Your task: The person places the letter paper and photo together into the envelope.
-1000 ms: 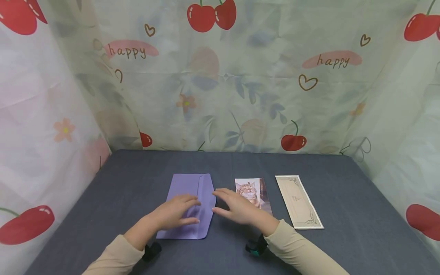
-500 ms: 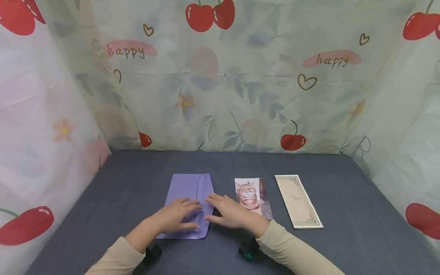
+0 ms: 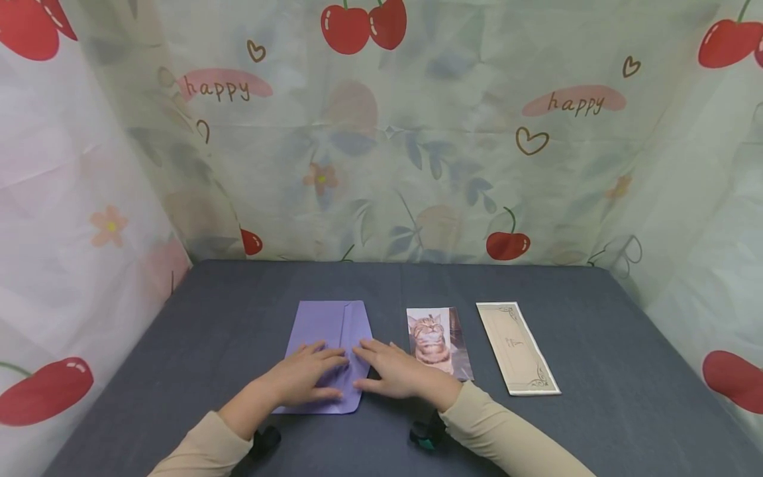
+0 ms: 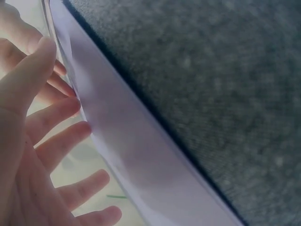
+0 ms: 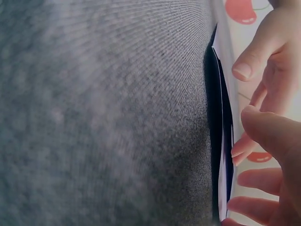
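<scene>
A purple envelope [image 3: 320, 320] lies flat on the dark grey cloth, its flap [image 3: 358, 323] spread to the right. Over the envelope's lower middle is my left hand [image 3: 303, 377], fingers spread and fairly straight, fingertips right at the paper in the left wrist view. My right hand [image 3: 395, 372] reaches in from the right, with its fingers extended over the flap's edge. In the right wrist view the flap edge [image 5: 223, 141] stands slightly raised off the cloth, close to the right fingertips. Neither hand grips anything. The hands cover part of the envelope's lower half.
Right of the envelope lies a cat picture card [image 3: 430, 338], its lower edge partly behind the right wrist. Farther right is a long beige card [image 3: 517, 348] with a white border and corner ornaments. A cherry-printed curtain [image 3: 381, 165] encloses the table [image 3: 238, 311] behind and at both sides.
My right hand has moved left and slightly down, from beside the flap onto its edge. The left hand has shifted only a little. The envelope and both cards lie where they were.
</scene>
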Available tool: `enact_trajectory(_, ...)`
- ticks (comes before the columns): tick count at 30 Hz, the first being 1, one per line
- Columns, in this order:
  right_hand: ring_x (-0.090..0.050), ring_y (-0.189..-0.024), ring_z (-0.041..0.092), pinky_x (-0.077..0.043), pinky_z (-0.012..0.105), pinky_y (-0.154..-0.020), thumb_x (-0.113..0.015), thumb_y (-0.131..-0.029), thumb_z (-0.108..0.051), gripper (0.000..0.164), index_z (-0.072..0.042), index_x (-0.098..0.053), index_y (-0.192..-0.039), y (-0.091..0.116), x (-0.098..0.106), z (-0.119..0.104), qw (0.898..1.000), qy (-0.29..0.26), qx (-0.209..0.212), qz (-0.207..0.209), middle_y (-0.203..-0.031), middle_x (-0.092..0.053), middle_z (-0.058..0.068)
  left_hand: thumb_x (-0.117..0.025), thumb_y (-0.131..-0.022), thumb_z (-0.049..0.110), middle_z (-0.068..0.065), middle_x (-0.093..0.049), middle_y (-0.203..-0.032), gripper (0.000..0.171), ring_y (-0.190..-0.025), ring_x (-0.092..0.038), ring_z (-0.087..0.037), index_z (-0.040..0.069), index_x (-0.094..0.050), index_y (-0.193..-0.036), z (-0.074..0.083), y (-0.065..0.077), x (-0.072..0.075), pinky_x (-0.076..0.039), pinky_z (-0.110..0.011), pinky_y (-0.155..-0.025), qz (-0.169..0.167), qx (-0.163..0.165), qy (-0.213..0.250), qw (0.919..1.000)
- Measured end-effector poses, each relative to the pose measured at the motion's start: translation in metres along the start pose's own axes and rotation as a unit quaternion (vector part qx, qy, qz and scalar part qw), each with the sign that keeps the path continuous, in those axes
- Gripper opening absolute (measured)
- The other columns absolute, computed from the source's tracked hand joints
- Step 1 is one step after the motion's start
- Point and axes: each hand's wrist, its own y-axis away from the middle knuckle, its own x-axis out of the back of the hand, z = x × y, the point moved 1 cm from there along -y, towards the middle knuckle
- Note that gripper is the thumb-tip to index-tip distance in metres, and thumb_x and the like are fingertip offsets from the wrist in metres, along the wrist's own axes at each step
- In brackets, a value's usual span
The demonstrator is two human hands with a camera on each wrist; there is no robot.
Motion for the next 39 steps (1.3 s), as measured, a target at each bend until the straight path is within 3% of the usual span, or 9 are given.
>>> enact_trajectory(21, -0.034, -0.138, 0.028, -0.031, 0.057, -0.107, -0.059, -0.087, -0.045, 0.067, -0.006, -0.042, -0.139, 0.002, -0.005, -0.004, 0.999, 0.039, -0.016, -0.017, -0.149, -0.036, 0.015, -0.062, -0.083, 0.049, -0.011, -0.049, -0.140, 0.056, -0.129, -0.040, -0.046, 0.012, -0.057, -0.124, -0.003, 0.002, 0.001, -0.033, -0.065, -0.100, 0.004, -0.009, -0.009, 0.9999)
enact_trajectory(31, -0.034, -0.138, 0.029, -0.031, 0.056, -0.108, -0.060, -0.086, -0.045, 0.068, -0.006, -0.042, -0.139, 0.001, -0.007, -0.005, 0.998, 0.049, -0.018, -0.017, -0.149, -0.036, 0.016, -0.073, -0.067, 0.057, -0.008, -0.050, -0.139, 0.064, -0.129, -0.038, -0.047, 0.016, -0.058, -0.114, -0.009, 0.005, 0.003, -0.032, -0.068, -0.098, 0.011, -0.024, -0.014, 0.9996)
enact_trajectory(35, -0.035, -0.138, 0.029, -0.032, 0.056, -0.107, -0.060, -0.086, -0.045, 0.068, -0.005, -0.043, -0.138, 0.001, -0.007, -0.005, 0.999, 0.048, -0.015, -0.017, -0.148, -0.037, 0.016, -0.079, -0.058, 0.056, -0.009, -0.049, -0.139, 0.072, -0.127, -0.040, -0.048, 0.016, -0.057, -0.114, -0.011, 0.008, 0.004, -0.036, -0.064, -0.098, 0.013, -0.043, -0.016, 0.9988)
enact_trajectory(39, -0.034, -0.138, 0.029, -0.031, 0.056, -0.107, -0.061, -0.086, -0.045, 0.067, -0.005, -0.043, -0.138, 0.001, -0.006, -0.005, 0.999, 0.043, -0.013, -0.018, -0.148, -0.037, 0.016, -0.081, -0.057, 0.051, -0.010, -0.049, -0.139, 0.072, -0.125, -0.042, -0.047, 0.015, -0.056, -0.114, -0.012, 0.009, 0.004, -0.040, -0.057, -0.099, 0.018, -0.057, -0.020, 0.9980)
